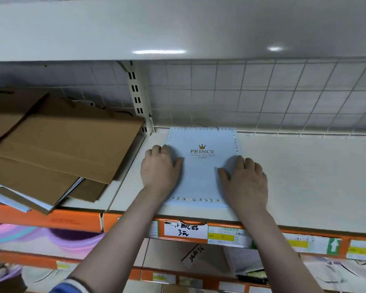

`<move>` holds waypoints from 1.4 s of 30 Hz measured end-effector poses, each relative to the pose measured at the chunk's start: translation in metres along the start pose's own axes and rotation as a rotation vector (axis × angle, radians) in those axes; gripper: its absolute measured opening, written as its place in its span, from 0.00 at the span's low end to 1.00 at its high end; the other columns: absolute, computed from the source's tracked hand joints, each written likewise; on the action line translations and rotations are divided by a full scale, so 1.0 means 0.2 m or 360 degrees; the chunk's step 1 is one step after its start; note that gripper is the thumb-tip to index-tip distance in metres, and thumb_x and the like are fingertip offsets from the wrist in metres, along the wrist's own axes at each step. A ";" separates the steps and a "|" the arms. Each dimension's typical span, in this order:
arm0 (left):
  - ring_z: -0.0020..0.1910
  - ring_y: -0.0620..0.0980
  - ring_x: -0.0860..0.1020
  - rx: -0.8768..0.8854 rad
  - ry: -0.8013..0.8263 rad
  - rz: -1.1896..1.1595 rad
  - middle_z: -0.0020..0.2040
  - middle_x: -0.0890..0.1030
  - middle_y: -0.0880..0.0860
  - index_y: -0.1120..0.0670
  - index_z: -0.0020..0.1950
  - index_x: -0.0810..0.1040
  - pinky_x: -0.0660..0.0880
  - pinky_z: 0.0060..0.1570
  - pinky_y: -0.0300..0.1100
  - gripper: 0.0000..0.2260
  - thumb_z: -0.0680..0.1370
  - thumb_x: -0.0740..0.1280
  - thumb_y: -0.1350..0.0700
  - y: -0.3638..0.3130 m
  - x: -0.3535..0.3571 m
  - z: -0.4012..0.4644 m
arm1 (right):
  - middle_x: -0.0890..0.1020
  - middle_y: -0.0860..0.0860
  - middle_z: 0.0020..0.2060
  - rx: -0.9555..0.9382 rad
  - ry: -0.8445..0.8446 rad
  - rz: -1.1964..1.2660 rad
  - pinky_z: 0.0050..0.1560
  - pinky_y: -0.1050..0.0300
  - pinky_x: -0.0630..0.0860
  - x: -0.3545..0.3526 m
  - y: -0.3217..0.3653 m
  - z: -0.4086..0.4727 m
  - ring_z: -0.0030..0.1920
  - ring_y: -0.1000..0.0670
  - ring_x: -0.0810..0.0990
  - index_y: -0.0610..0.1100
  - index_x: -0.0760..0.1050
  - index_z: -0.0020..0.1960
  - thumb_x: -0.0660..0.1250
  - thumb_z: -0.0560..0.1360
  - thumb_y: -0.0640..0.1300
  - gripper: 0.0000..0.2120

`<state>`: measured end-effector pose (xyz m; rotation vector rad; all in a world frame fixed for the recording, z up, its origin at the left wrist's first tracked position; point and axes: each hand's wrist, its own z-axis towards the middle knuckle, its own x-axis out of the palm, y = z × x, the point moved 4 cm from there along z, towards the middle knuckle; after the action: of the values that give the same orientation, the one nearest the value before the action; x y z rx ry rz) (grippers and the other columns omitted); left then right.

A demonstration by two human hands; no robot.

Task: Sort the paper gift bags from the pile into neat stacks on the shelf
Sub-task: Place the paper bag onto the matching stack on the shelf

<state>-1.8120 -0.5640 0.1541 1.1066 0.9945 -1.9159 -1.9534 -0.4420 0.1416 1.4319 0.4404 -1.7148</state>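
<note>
Pale blue paper gift bag (201,166) with a gold crown and "PRINCE" lettering lies flat on the white shelf board (304,176), long axis running front to back, cord handles pointing at the wire-grid back panel (262,92). Left hand (160,168) grips its left edge, fingers curled over the side, thumb on top. Right hand (246,176) mirrors that on the right edge. Flattened brown paper bags (57,144) are piled to the left.
</note>
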 end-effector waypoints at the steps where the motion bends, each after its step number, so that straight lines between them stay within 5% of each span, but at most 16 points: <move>1: 0.57 0.61 0.73 0.0054 -0.0074 0.0006 0.57 0.77 0.61 0.62 0.62 0.75 0.72 0.52 0.50 0.22 0.76 0.67 0.48 0.01 -0.04 -0.02 | 0.78 0.37 0.48 -0.0061 -0.0065 0.0042 0.47 0.46 0.74 0.00 0.03 0.00 0.49 0.36 0.77 0.31 0.73 0.59 0.69 0.74 0.51 0.25; 5: 0.46 0.63 0.77 0.0148 -0.0222 0.0192 0.49 0.80 0.63 0.64 0.55 0.78 0.74 0.41 0.51 0.19 0.70 0.72 0.53 0.13 -0.18 -0.05 | 0.80 0.35 0.47 -0.0155 -0.0072 0.0164 0.46 0.43 0.76 0.00 0.19 -0.04 0.49 0.34 0.79 0.30 0.75 0.58 0.69 0.74 0.49 0.24; 13: 0.45 0.64 0.77 0.0017 -0.0399 0.0351 0.48 0.79 0.63 0.64 0.54 0.78 0.76 0.45 0.51 0.21 0.69 0.74 0.50 0.73 -0.52 -0.05 | 0.65 0.44 0.70 -0.0335 0.0082 0.0183 0.69 0.52 0.59 0.02 0.77 -0.16 0.71 0.45 0.61 0.41 0.56 0.75 0.48 0.80 0.59 0.30; 20: 0.52 0.65 0.77 -0.0058 -0.0543 0.0287 0.52 0.79 0.64 0.65 0.56 0.78 0.75 0.50 0.54 0.26 0.73 0.60 0.43 1.57 -0.85 0.03 | 0.76 0.39 0.57 -0.0352 -0.0089 0.0349 0.58 0.46 0.69 0.08 1.58 -0.31 0.59 0.39 0.73 0.37 0.73 0.62 0.59 0.78 0.56 0.25; 23: 0.64 0.64 0.71 -0.0065 -0.0517 0.0290 0.63 0.75 0.64 0.64 0.64 0.73 0.68 0.62 0.55 0.27 0.77 0.62 0.43 1.96 -0.98 0.11 | 0.78 0.35 0.50 -0.0321 -0.0204 0.0405 0.53 0.45 0.72 0.09 1.95 -0.37 0.53 0.35 0.75 0.33 0.76 0.55 0.65 0.76 0.52 0.21; 26: 0.63 0.65 0.72 -0.0024 -0.0605 0.0273 0.62 0.75 0.65 0.65 0.63 0.74 0.69 0.61 0.56 0.31 0.76 0.57 0.40 2.26 -1.11 0.19 | 0.78 0.34 0.47 -0.0308 -0.0265 0.0478 0.50 0.44 0.71 0.07 2.27 -0.39 0.50 0.34 0.76 0.32 0.76 0.53 0.65 0.76 0.50 0.20; 30: 0.70 0.62 0.62 -0.0187 -0.0338 0.0347 0.70 0.66 0.62 0.60 0.72 0.65 0.60 0.67 0.51 0.30 0.79 0.57 0.40 2.56 -1.21 0.36 | 0.76 0.39 0.55 -0.0375 -0.0203 0.0405 0.55 0.49 0.66 0.05 2.64 -0.36 0.58 0.38 0.72 0.35 0.72 0.61 0.58 0.79 0.54 0.23; 35: 0.68 0.63 0.63 -0.0404 -0.0051 0.0290 0.69 0.64 0.65 0.62 0.72 0.60 0.62 0.65 0.52 0.33 0.79 0.53 0.37 2.78 -1.21 0.53 | 0.73 0.41 0.61 -0.0479 -0.0105 0.0329 0.57 0.52 0.67 0.08 2.95 -0.26 0.62 0.42 0.70 0.39 0.65 0.69 0.53 0.80 0.56 0.25; 42: 0.64 0.64 0.69 -0.0538 0.0140 -0.0064 0.64 0.72 0.64 0.64 0.70 0.62 0.68 0.60 0.53 0.36 0.77 0.55 0.34 2.91 -1.16 0.69 | 0.74 0.40 0.61 -0.0407 0.0045 0.0227 0.59 0.49 0.67 0.20 3.10 -0.11 0.62 0.40 0.70 0.38 0.67 0.66 0.54 0.79 0.59 0.27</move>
<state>-1.2800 -0.9072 0.2542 0.9845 1.3405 -1.6610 -1.4599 -0.8060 0.2459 1.2723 0.5392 -1.4692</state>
